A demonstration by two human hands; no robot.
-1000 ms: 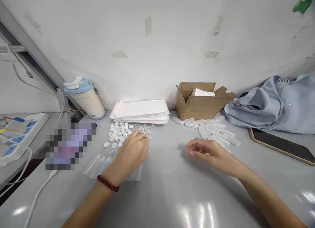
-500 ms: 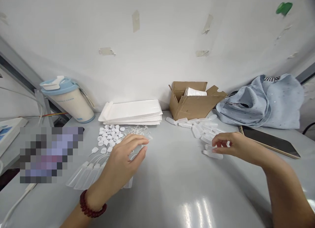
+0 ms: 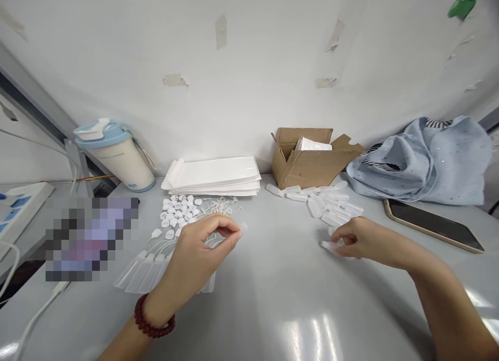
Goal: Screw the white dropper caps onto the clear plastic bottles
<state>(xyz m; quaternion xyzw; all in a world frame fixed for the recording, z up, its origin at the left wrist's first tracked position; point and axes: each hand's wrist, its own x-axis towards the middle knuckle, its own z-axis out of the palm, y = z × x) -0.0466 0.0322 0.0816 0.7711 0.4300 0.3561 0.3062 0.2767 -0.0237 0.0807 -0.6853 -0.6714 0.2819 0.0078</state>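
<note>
My left hand (image 3: 198,254), with a dark red bead bracelet at the wrist, hovers over the grey table and pinches a tiny white plastic plug (image 3: 244,226) at its fingertips. Beneath it lie white caps (image 3: 179,213), thin white loops (image 3: 220,206) and a row of clear flat bottles (image 3: 146,270). My right hand (image 3: 360,239) is curled, fingers closed on a small clear bottle (image 3: 328,245) lying on the table at the near edge of a heap of clear bottles (image 3: 331,202).
A stack of white bags (image 3: 214,176) and an open cardboard box (image 3: 312,160) stand at the back. A blue-lidded cup (image 3: 117,155) is back left, a power strip (image 3: 19,207) far left. A phone (image 3: 432,223) and blue cloth (image 3: 424,160) lie right.
My left hand lifted from the pile of small parts with a pinch closed on a small piece. My right hand swung right to the bottle heap and closed on a bottle.
</note>
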